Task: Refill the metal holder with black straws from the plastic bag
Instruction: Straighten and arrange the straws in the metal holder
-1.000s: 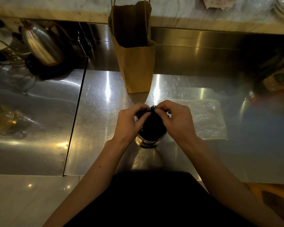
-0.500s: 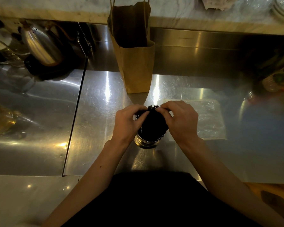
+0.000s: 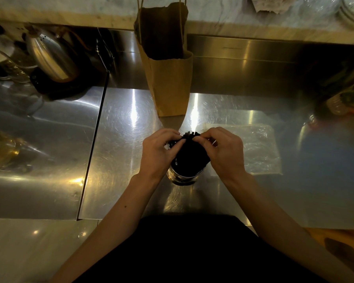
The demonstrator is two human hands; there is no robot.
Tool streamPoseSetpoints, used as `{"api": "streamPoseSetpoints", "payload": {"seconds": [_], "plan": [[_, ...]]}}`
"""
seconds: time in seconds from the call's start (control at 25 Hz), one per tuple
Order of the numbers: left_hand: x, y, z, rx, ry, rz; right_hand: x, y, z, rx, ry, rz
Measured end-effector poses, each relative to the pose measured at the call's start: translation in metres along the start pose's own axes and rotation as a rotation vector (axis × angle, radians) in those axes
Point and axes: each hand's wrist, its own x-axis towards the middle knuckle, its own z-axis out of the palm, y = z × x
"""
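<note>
A round metal holder (image 3: 183, 177) stands on the steel counter right in front of me, packed with a bundle of black straws (image 3: 191, 155). My left hand (image 3: 157, 153) presses the bundle's left side, with fingertips on the straw tops. On the right side, my right hand (image 3: 223, 152) pinches the upper ends of the straws. The clear plastic bag (image 3: 260, 152) lies flat on the counter just right of the holder; it looks empty, partly hidden by my right hand.
A brown paper bag (image 3: 169, 78) stands upright just behind the holder. A metal kettle (image 3: 49, 56) on a dark base sits at back left, near glassware. A glass container (image 3: 347, 101) with something orange is at back right. A seam (image 3: 92, 152) splits the steel counter.
Both hands have stayed at the straw tops, with only small finger shifts. The holder and the plastic bag have not moved.
</note>
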Motion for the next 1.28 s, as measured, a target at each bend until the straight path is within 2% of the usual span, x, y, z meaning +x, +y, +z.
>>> {"api": "streamPoseSetpoints", "payload": {"seconds": [0.12,0.32,0.48,0.64,0.72,0.8,0.88,1.08,1.28], "plan": [[0.001,0.0,0.0,0.014,-0.016,-0.006,0.001,-0.002,0.0,0.021,-0.023,0.053],[-0.001,0.002,0.002,-0.003,-0.055,0.003,0.004,-0.008,-0.005,0.217,-0.075,0.199],[0.001,0.005,0.003,-0.021,-0.148,-0.033,0.003,-0.006,-0.007,0.283,-0.116,0.247],[0.007,0.006,0.003,0.014,-0.214,-0.094,0.006,-0.004,-0.011,0.337,-0.052,0.367],[0.011,0.007,0.004,0.023,-0.202,-0.082,0.011,-0.002,-0.011,0.318,-0.131,0.418],[0.012,0.008,0.005,-0.002,-0.181,-0.08,0.016,-0.002,-0.011,0.254,-0.301,0.404],[0.012,0.009,0.004,-0.03,-0.159,-0.101,0.018,-0.004,-0.01,0.193,-0.348,0.365],[0.007,0.011,0.003,-0.069,-0.072,-0.141,0.014,-0.01,-0.007,0.043,-0.199,0.244],[0.003,0.013,0.004,-0.041,-0.05,-0.151,0.007,-0.012,-0.005,0.063,-0.087,0.171]]}}
